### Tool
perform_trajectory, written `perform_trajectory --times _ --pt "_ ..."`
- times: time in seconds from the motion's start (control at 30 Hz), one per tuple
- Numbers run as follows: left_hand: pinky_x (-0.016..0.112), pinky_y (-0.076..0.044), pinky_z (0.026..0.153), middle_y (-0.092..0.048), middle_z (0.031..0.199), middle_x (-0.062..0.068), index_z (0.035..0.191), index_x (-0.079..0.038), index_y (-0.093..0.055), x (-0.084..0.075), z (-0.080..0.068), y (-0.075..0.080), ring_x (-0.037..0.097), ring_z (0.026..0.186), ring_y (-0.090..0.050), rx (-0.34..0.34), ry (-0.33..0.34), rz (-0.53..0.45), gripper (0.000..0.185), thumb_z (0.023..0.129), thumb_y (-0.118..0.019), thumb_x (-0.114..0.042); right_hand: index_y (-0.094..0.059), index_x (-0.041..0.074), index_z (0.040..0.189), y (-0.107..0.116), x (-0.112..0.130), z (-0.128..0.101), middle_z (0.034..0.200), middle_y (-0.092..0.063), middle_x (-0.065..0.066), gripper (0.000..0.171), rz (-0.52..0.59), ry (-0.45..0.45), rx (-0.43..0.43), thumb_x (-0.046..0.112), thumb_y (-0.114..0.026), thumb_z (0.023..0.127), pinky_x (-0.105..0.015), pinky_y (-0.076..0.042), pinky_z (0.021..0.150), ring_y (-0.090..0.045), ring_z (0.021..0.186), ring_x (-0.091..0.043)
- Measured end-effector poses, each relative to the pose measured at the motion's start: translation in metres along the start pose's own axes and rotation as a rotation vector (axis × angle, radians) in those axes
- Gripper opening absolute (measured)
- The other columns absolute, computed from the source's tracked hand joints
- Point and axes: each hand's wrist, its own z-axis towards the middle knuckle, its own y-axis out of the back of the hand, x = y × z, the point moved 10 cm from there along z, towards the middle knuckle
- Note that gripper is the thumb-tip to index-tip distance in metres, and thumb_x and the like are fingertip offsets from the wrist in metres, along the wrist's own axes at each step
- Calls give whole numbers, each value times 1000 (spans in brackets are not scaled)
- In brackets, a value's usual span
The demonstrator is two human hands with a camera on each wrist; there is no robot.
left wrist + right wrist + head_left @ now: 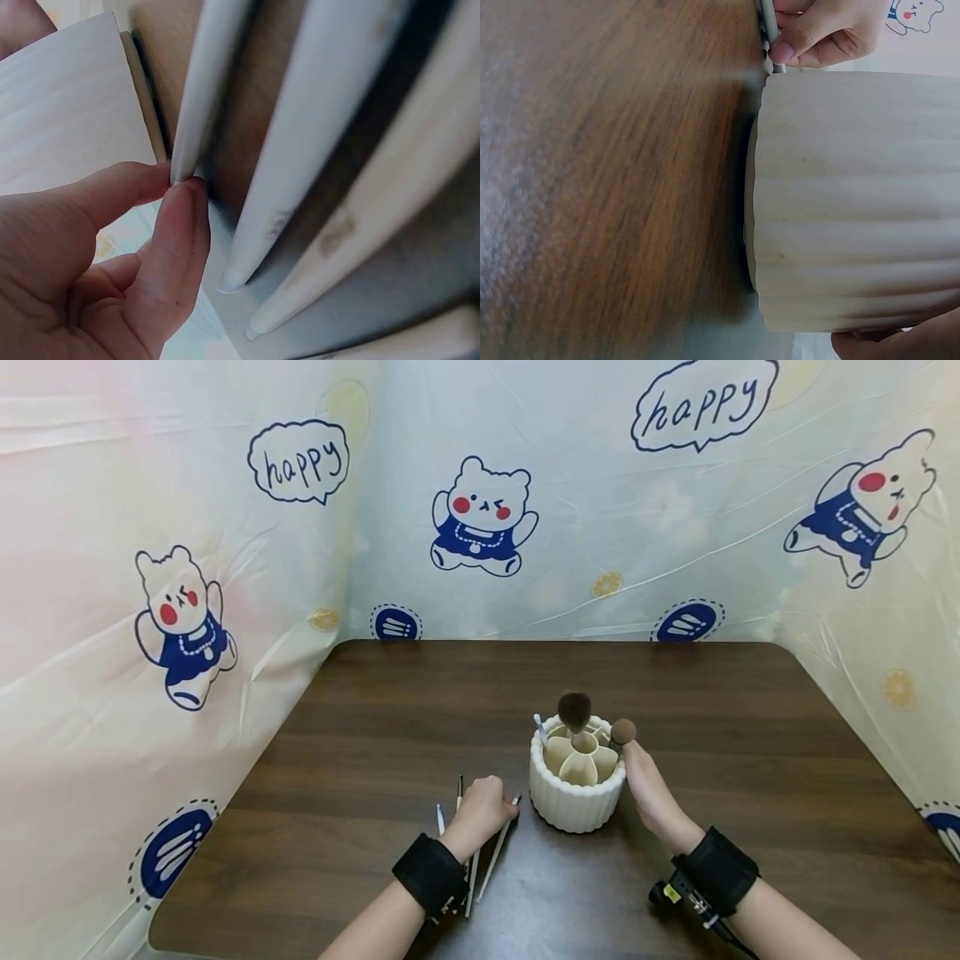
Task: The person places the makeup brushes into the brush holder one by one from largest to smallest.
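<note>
A cream ribbed brush holder [576, 806] stands on the dark wooden table [420, 710]. A big dark brush [574, 710] and a thin white-handled one [538, 723] stand in it. My right hand [643, 781] lies against the holder's right side, its fingers curled round a round brown-headed brush [622, 731] at the rim. My left hand [486, 806] rests left of the holder on several thin white brushes [491, 856] lying on the table. In the left wrist view its thumb and forefinger [176, 217] pinch the end of one white handle [206, 90].
A cartoon-print sheet [480, 518] walls the table at the back and on both sides. The holder's ribbed wall [855, 202] fills the right wrist view, with my left hand [817, 30] beyond it. Bare wood lies behind and to the right.
</note>
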Motion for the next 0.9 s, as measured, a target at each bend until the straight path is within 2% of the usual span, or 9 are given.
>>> perform_trajectory --times 0.27,0.37,0.47,0.53,0.57,0.67,0.9 --pt "22 -14 48 -12 48 -10 47 -18 -20 0 5 11 8 48 -9 -34 -5 -62 52 79 -58 1 -22 -1 149 1 0 1 157 -18 -20 64 0 5 -11 45 -17 104 -47 -10 120 -12 146 -30" --pt "21 -17 48 -19 47 -8 47 -15 -30 -1 8 22 8 46 -14 -66 7 -100 46 81 -57 -1 -23 -1 149 1 0 1 157 -19 -19 64 0 8 -12 44 -17 104 -46 -10 120 -12 146 -30" --pt "19 -28 48 -45 51 -4 57 -8 -56 -2 11 39 7 46 -31 -137 17 -138 26 82 -60 -5 -22 -1 149 1 0 1 158 -18 -20 64 -2 9 -7 44 -17 104 -47 -9 120 -11 147 -30" --pt "20 -37 52 -62 64 3 73 -4 -68 -4 12 53 8 51 -44 -196 20 -152 12 82 -62 -7 -21 0 150 1 0 0 158 -16 -20 64 -4 8 -2 45 -17 104 -48 -9 120 -10 147 -30" --pt "20 -41 54 -67 71 6 80 -3 -70 -6 13 60 9 54 -50 -225 22 -159 10 82 -63 -9 -21 0 150 0 0 0 158 -16 -20 65 -5 7 1 45 -17 104 -48 -9 120 -10 147 -31" --pt "23 -47 58 -72 80 10 87 -2 -71 -11 14 82 12 61 -59 -311 8 -179 13 82 -63 -10 -20 0 150 0 1 0 159 -15 -20 65 -8 7 7 46 -17 104 -48 -8 120 -9 147 -31" --pt "27 -51 64 -71 81 9 89 -3 -69 -24 9 129 18 72 -64 -520 -48 -295 13 85 -61 -13 -19 0 151 0 1 0 159 -13 -19 66 -5 16 15 47 -17 103 -50 -8 120 -7 148 -32"
